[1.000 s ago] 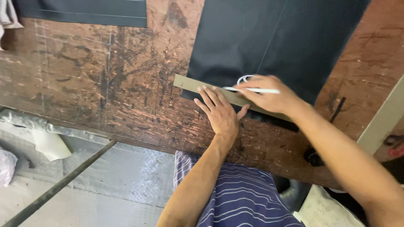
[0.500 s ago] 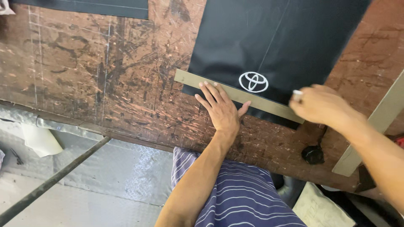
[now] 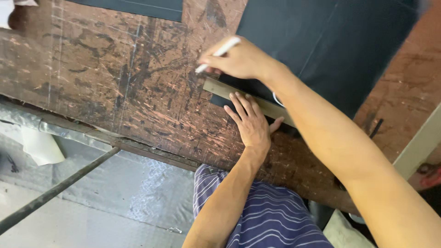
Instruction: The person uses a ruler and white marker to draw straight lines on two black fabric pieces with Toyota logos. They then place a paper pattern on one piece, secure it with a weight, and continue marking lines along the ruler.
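A large black sheet (image 3: 321, 41) lies on the scratched brown wooden table (image 3: 115, 87). A flat tan straightedge (image 3: 220, 90) rests across the sheet's near edge. My left hand (image 3: 250, 124) presses flat on the straightedge, fingers spread. My right hand (image 3: 236, 59) holds a white marking pencil (image 3: 219, 53) with its tip at the left end of the straightedge, by the sheet's corner. My right forearm crosses over the straightedge and hides part of a white emblem on the sheet.
Another black sheet (image 3: 138, 7) lies at the table's far edge. A pale strip (image 3: 420, 142) leans at the right. A small dark tool (image 3: 375, 128) lies on the table. Below the table edge are a metal bar (image 3: 59, 188) and patterned metal floor.
My right hand swung from the right side across to the left end of the straightedge with the pencil. The left hand stayed pressed on the straightedge.
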